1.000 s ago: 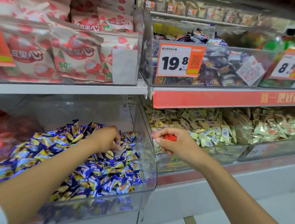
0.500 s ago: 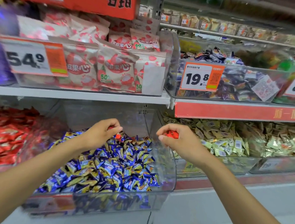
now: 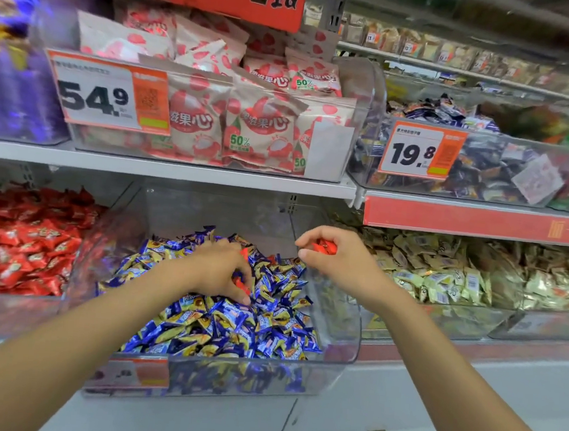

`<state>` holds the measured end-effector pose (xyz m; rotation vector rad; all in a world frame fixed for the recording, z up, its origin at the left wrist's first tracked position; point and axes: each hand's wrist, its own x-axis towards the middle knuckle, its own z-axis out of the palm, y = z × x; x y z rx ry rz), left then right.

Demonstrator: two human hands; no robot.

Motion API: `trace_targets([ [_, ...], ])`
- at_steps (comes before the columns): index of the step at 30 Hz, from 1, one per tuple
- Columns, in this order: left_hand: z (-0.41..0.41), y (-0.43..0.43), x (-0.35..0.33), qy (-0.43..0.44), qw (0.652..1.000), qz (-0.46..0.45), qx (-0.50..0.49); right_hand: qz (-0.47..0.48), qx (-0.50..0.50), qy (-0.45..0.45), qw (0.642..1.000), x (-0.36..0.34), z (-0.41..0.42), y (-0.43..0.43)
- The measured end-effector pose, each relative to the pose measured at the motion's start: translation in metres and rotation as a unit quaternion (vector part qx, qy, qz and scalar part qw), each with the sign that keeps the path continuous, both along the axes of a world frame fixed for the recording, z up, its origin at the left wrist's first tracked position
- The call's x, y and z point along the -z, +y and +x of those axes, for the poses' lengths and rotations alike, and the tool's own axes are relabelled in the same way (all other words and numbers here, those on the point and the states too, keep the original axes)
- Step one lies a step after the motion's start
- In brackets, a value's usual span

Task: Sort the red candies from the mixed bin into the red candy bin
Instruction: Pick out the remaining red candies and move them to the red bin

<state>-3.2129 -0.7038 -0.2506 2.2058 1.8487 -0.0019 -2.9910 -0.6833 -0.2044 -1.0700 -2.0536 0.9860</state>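
Observation:
The clear mixed bin on the lower shelf holds a heap of blue and yellow wrapped candies. My left hand reaches down into that heap with fingers curled around red candies. My right hand hovers over the bin's right rear corner and grips several red candies. The red candy bin, full of red wrappers, stands directly left of the mixed bin.
A bin of pale yellow candies sits to the right. The shelf above carries strawberry-print bags, a dark-candy bin and price tags. The white shelf base and floor lie below.
The view has shifted left, bringing the red candy bin into sight. My left hand has dipped back down into the blue candies. My right hand stays put with its red candies.

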Motion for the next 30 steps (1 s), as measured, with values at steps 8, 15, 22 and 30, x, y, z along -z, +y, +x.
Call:
trace_targets([
  [8, -0.021, 0.004, -0.011, -0.272, 0.947, 0.147, -0.089, -0.011, 0.106, -0.098, 0.989, 0.048, -0.036, 0.04],
  [15, -0.044, 0.01, 0.004, -0.262, 0.952, 0.107, -0.112, -0.103, 0.176, -0.104, 0.973, 0.089, -0.076, 0.097],
  [22, -0.044, 0.012, 0.006, -0.279, 0.942, 0.106, -0.155, -0.125, 0.117, -0.117, 0.978, 0.111, -0.081, 0.105],
  [30, -0.044, 0.0, 0.001, -0.351, 0.919, 0.134, -0.117, -0.136, 0.122, 0.017, 0.983, 0.076, -0.075, 0.065],
])
